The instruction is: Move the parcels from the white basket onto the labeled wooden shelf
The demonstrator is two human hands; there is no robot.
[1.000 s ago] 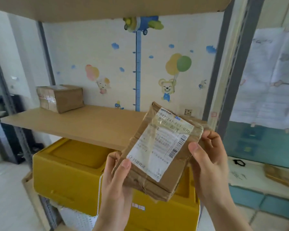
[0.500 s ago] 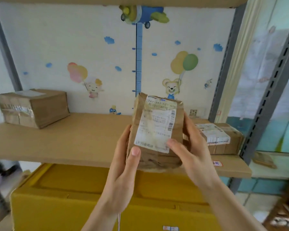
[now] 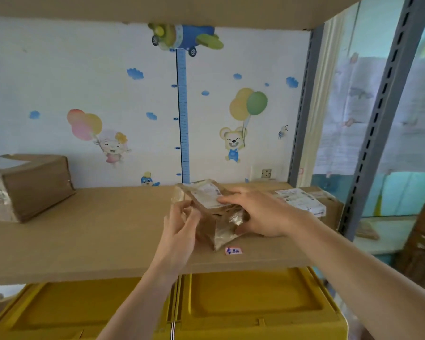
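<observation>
At the far left of the wooden shelf (image 3: 96,231) sits a taped brown box (image 3: 30,185), well apart from the action. Right of centre, the left hand (image 3: 179,231) curls its fingers against the near left side of a tape-wrapped parcel (image 3: 211,212) resting on the shelf just behind a small pink label (image 3: 233,251), while the right hand (image 3: 260,214) grips the parcel's top and right side. Further right, another labelled box (image 3: 312,204) lies beside the grey upright, with yellow bins (image 3: 243,307) below.

wooden shelf (image 3: 96,231) bare between boxes — left box (image 3: 32,185), right box (image 3: 312,204)
</observation>
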